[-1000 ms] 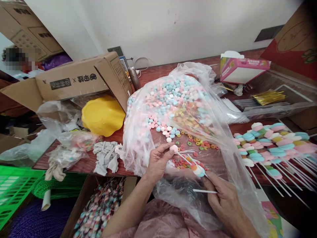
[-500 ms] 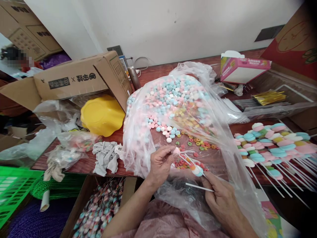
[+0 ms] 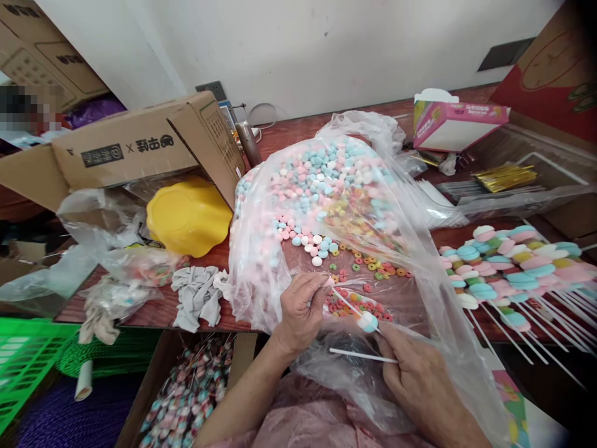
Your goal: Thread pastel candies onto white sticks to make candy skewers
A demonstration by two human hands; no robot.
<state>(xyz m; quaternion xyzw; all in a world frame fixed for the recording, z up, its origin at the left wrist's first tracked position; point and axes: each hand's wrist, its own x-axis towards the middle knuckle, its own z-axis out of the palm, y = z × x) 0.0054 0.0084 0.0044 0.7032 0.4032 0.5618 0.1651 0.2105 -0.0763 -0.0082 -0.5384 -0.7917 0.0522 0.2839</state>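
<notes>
My left hand (image 3: 301, 308) pinches a small pink marshmallow (image 3: 329, 282) at the tip of a white stick (image 3: 346, 300). Farther down that stick sits a white and blue marshmallow (image 3: 367, 322), close to the fingertips of my right hand (image 3: 413, 367). The right fingers are closed on the stick's lower part, and a second, bare white stick (image 3: 361, 355) juts out leftward from the same hand. Beyond my hands, loose pastel marshmallows (image 3: 305, 239) and ring-shaped gummy candies (image 3: 359, 307) lie on clear plastic, partly under a plastic bag (image 3: 261, 249).
Finished-looking marshmallow skewers (image 3: 517, 267) are piled at the right edge. A yellow scalloped bowl (image 3: 186, 218), an open carton (image 3: 140, 140) and a grey cloth (image 3: 198, 295) stand left. Below is a box of candy sticks (image 3: 186, 392). Gold ties (image 3: 506, 178) lie back right.
The pink marshmallow is now mostly covered by my left fingers at the stick's tip. The bare stick in my right hand reaches farther left. The view has shifted slightly.
</notes>
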